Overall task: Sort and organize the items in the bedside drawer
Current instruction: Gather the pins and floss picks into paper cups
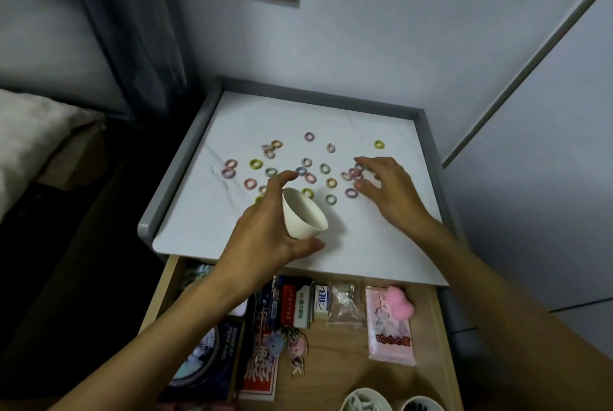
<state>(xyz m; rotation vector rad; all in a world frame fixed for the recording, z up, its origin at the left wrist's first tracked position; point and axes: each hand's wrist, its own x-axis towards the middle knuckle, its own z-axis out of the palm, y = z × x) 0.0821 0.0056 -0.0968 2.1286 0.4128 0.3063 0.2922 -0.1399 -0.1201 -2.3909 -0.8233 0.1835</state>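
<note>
in the open drawer (335, 364) at the bottom of the frame, a white eraser (321, 301) bears blue letters that look like "aib", a dark box (227, 344) at lower left shows slanted white print beginning "hone", and the chinese characters on the red pack (260, 377) and pink packet (391, 341) are too blurred to read.

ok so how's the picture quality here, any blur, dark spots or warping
Head view: dim and bluish, the white tabletop brightest with no glare; the area left of it goes nearly black; the wide lens stretches both forearms near the bottom edge; the fingers of the right hand look slightly motion-blurred, the cup in the left hand is sharp.
</note>
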